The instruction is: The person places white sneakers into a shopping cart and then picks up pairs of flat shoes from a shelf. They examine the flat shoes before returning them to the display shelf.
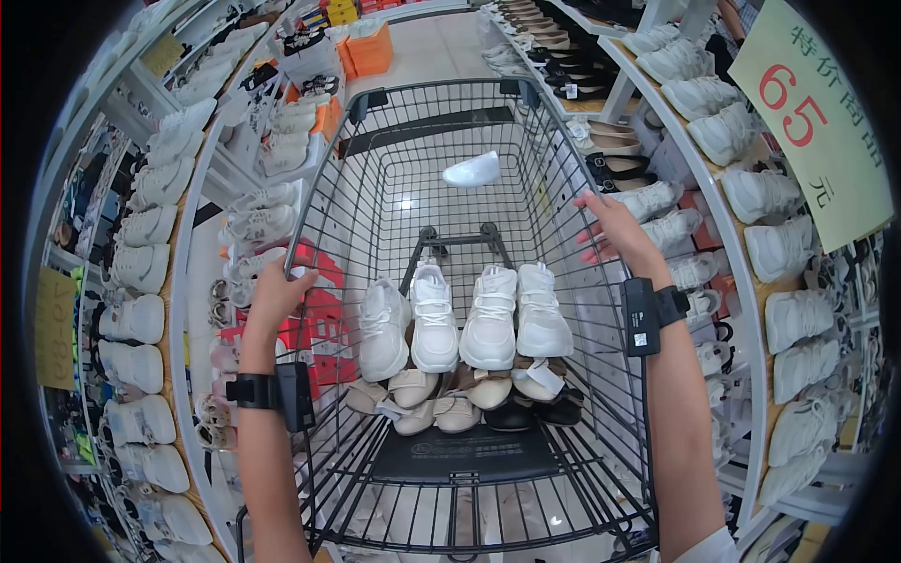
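Note:
A black wire shopping cart (427,103) fills the middle of the head view. My left hand (277,293) grips its left rim. My right hand (615,230) rests on its right rim, fingers wrapped over the wire. Inside lie several white sneakers (465,314) in a row, with beige flats (427,394) and a black shoe (526,413) nearer me. A single white shoe (474,170) lies at the cart's far end. Both wrists wear black bands with small devices.
Shelves of white sneakers (150,244) line the left side, and more white sneakers (779,244) fill racks on the right. A green price sign (812,103) reading 65 hangs at upper right. Orange boxes (368,49) stand ahead on the tiled aisle floor.

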Demonstrator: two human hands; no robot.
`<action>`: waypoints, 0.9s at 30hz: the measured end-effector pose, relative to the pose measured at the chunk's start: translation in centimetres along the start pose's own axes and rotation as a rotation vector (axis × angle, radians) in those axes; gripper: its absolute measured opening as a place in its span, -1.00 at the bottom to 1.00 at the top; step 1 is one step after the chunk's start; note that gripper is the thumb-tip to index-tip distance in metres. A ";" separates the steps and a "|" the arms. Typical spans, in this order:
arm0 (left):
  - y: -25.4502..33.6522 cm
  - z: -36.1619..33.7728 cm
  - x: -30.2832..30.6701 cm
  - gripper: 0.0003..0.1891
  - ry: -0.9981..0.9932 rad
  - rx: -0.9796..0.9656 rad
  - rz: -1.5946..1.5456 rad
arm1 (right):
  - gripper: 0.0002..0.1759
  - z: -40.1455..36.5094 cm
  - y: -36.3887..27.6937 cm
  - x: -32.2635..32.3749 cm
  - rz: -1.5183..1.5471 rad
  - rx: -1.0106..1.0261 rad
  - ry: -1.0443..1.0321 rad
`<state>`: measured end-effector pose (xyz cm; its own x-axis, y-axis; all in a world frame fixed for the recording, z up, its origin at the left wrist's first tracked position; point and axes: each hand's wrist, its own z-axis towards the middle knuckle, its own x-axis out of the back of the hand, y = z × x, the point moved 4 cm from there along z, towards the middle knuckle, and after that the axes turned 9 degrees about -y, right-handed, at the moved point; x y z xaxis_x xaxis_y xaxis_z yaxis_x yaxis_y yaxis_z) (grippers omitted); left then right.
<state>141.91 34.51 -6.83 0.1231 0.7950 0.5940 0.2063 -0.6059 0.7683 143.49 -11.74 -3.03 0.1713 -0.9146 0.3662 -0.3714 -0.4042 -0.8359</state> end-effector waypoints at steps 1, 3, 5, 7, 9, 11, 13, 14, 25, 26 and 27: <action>0.1 -0.1 0.0 -0.68 0.009 -0.002 0.029 | -0.41 0.1 -0.2 0.0 -0.006 -0.008 -0.006; 0.6 -0.4 0.0 -0.67 0.017 -0.004 0.056 | -0.40 0.2 -0.5 0.2 -0.013 -0.016 -0.010; 1.0 -0.5 -0.1 -0.64 0.000 0.013 0.019 | -0.40 0.4 -0.6 0.2 -0.006 -0.008 -0.024; 1.1 -0.5 -0.2 -0.63 -0.002 0.024 0.006 | -0.40 0.6 -0.7 0.4 0.002 0.001 -0.030; 1.4 -0.8 -0.2 -0.63 0.000 0.055 -0.004 | -0.41 0.7 -0.7 0.4 0.011 0.009 -0.041; 1.2 -0.7 -0.2 -0.63 0.002 0.057 0.003 | -0.42 0.8 -0.8 0.5 0.025 0.004 -0.022; 1.1 -0.5 -0.3 -0.63 0.001 0.057 0.010 | -0.43 0.7 -0.8 0.5 0.028 0.007 -0.022; 1.0 -0.4 -0.3 -0.63 0.002 0.052 -0.001 | -0.43 0.6 -0.9 0.5 0.032 0.009 -0.022; 0.4 0.6 -0.2 -0.64 -0.012 0.061 -0.067 | -0.43 1.2 -0.7 0.7 0.020 0.018 -0.042; 0.6 0.4 -0.1 -0.65 -0.010 0.071 -0.056 | -0.43 1.2 -0.4 0.7 0.020 0.026 -0.042; 0.8 0.3 -0.1 -0.65 -0.010 0.081 -0.040 | -0.43 1.2 -0.1 0.7 0.028 0.021 -0.036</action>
<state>142.35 33.93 -6.37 0.1224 0.8193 0.5602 0.2888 -0.5694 0.7697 144.75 -12.35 -3.12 0.1937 -0.9248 0.3276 -0.3571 -0.3775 -0.8544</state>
